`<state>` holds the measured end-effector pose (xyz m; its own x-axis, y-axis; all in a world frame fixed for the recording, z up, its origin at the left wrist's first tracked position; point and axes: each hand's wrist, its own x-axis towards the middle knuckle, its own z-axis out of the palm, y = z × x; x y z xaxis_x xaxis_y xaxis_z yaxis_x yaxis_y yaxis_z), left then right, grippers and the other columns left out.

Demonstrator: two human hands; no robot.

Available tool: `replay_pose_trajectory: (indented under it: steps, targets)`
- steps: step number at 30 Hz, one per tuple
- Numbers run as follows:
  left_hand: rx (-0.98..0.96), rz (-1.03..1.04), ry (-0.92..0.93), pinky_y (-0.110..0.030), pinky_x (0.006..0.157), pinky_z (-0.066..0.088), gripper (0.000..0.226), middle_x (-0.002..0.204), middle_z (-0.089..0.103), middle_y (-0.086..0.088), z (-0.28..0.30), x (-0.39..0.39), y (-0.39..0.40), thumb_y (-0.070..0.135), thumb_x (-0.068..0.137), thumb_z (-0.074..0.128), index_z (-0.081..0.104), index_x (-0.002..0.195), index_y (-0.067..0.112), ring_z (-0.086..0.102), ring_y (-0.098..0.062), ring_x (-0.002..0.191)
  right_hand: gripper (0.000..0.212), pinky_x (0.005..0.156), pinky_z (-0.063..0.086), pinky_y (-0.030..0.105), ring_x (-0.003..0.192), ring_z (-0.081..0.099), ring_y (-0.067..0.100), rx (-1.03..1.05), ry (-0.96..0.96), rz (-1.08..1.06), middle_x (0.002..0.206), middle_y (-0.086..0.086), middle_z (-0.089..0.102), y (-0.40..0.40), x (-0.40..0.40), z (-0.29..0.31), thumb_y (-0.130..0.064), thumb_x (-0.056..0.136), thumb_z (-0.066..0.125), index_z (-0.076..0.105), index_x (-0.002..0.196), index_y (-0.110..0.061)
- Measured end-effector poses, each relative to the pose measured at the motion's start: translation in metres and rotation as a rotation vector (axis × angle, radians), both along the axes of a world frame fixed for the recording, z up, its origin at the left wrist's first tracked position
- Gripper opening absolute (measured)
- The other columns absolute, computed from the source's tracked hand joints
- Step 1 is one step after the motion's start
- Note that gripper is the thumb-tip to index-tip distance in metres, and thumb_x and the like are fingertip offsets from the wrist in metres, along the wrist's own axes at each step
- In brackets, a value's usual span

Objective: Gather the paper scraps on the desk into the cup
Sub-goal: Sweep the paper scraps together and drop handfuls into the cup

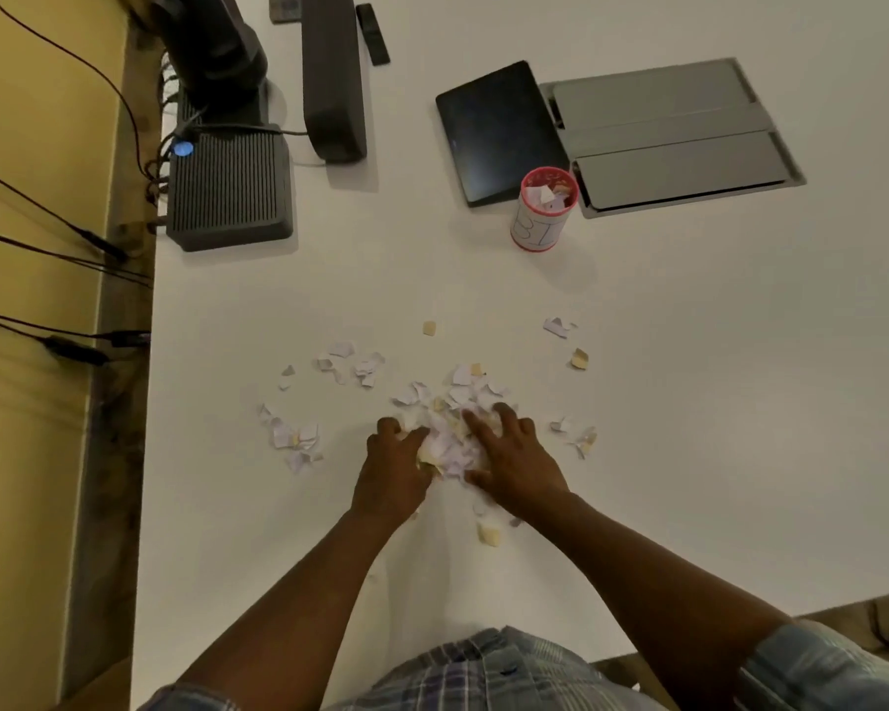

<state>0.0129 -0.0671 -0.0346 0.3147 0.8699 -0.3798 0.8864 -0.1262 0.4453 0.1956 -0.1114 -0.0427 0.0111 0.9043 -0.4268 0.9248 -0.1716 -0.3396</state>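
Both hands are lying on the white tabletop (689,351), close to the person, with a heap of paper scraps (450,441) squeezed between them. The left hand (393,467) is curling its fingers into the left side of the heap. The right hand (514,456) is lying over the right side with its fingers spread and bent down onto the paper. So each grip is closing on paper, and the heap is sitting right in the middle, touching both hands. It looks like the hands are working as two walls, pushing the bits together so that many can be lifted at once.

Not all the paper is in the heap. Some small scraps (293,436) are lying to the left, more bits (363,364) are lying a little farther away, and a few yellow pieces (579,359) are lying to the right. One piece (488,534) is lying near the person, under the right wrist.

The cup (542,210) is standing upright far from the hands, a bit to the right, just beside a dark tablet (494,128). Some paper is already showing inside it. The scoop will likely need to travel across the tabletop to reach it, and loose bits could drop on the way.
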Motion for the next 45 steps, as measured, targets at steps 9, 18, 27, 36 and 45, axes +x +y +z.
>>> replay_pose_trajectory:
  steps: [9,18,27,36,45]
  targets:
    - [-0.012,0.16,-0.184,-0.032,0.074,0.052,0.024,0.093,0.068,-0.014,0.007,0.014,0.04,0.011,0.07,0.079,0.071,0.092,0.007,0.065,-0.027,0.085,0.014,0.058,0.04,0.031,0.093,0.054,0.029,0.156,0.05,0.211,0.103,0.011,0.054,0.031,0.015,0.006,-0.013,0.092,0.049,0.058,0.102,-0.011]
    - [-0.058,0.194,-0.264,-0.005,0.062,0.041,0.023,0.077,0.068,0.002,0.027,0.046,0.107,0.018,0.07,0.081,0.076,0.092,0.014,0.057,-0.007,0.065,0.015,0.061,0.044,0.015,0.072,0.066,0.014,0.054,0.317,-0.161,0.083,0.005,0.074,0.079,0.071,0.057,-0.017,0.084,0.067,0.074,0.096,-0.012]
    - [-0.076,0.183,-0.3,0.003,0.06,0.038,0.024,0.089,0.074,-0.005,0.032,0.072,0.134,0.018,0.073,0.079,0.075,0.095,0.011,0.058,-0.005,0.068,0.012,0.057,0.046,0.006,0.057,0.06,-0.003,0.373,0.336,-0.341,0.07,-0.01,0.067,0.149,0.134,0.126,-0.03,0.086,0.065,0.073,0.092,-0.023]
    - [-0.095,0.249,-0.318,0.002,0.057,0.042,0.023,0.074,0.066,0.007,0.03,0.062,0.124,0.021,0.071,0.081,0.075,0.093,0.015,0.058,0.0,0.062,0.024,0.079,0.049,0.031,0.082,0.066,0.032,0.447,-0.055,-0.102,0.094,0.019,0.071,0.281,0.175,0.114,-0.02,0.087,0.062,0.069,0.102,-0.003]
    - [-0.067,0.236,-0.274,0.0,0.062,0.044,0.023,0.084,0.073,-0.001,0.033,0.046,0.111,0.022,0.072,0.08,0.075,0.093,0.018,0.066,-0.014,0.076,0.026,0.084,0.05,0.041,0.095,0.06,0.038,0.014,-0.396,0.053,0.101,0.023,0.063,0.329,0.157,0.077,-0.007,0.085,0.062,0.061,0.108,0.005]
